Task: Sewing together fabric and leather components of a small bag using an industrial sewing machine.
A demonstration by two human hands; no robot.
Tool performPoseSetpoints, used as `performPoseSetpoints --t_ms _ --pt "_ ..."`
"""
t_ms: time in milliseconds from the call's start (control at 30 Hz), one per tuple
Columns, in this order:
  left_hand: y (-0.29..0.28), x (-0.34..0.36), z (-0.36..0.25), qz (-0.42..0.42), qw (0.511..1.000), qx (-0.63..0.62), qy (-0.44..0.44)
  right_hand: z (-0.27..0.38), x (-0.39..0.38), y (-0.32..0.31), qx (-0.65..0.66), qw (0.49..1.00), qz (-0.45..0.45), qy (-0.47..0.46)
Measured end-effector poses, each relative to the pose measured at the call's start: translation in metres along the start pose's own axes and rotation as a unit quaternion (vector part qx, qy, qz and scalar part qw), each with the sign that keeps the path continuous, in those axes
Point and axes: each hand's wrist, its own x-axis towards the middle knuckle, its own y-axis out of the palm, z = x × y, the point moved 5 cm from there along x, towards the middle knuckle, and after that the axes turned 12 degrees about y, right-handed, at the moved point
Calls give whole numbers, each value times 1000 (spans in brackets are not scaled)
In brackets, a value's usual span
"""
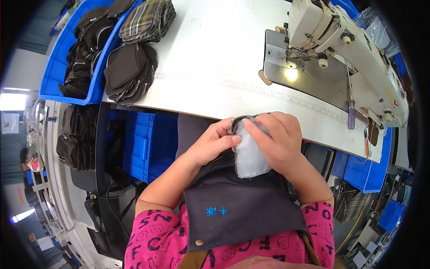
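Between my hands, just off the table's front edge and above my apron, is a small zippered pouch piece [251,158] with its pale grey lining outward. A dark zipper with metal teeth [237,122] curves round its upper left edge. My left hand [214,142] pinches that left edge, thumb on the lining and fingers at the zipper. My right hand [283,140] grips the upper right side, its fingers lying over the lining; the part beneath them is hidden. Loose threads show along the pouch's lower edge.
A white sewing machine [345,40] with a metal plate stands at right, a purple-handled screwdriver [351,107] beside it. At left are stacked dark pouches [127,71], plaid pieces [148,20] and a blue bin [53,76] of dark pouches. A blue crate [141,145] sits below the table.
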Motion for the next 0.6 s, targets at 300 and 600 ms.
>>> performPoseSetpoints --t_ms 300,600 --pt "5 0 0 -6 1000 8 -17 5 -2 8 -12 999 4 -29" --pt "-5 2 4 -43 999 0 -10 -19 -14 0 148 965 116 181"
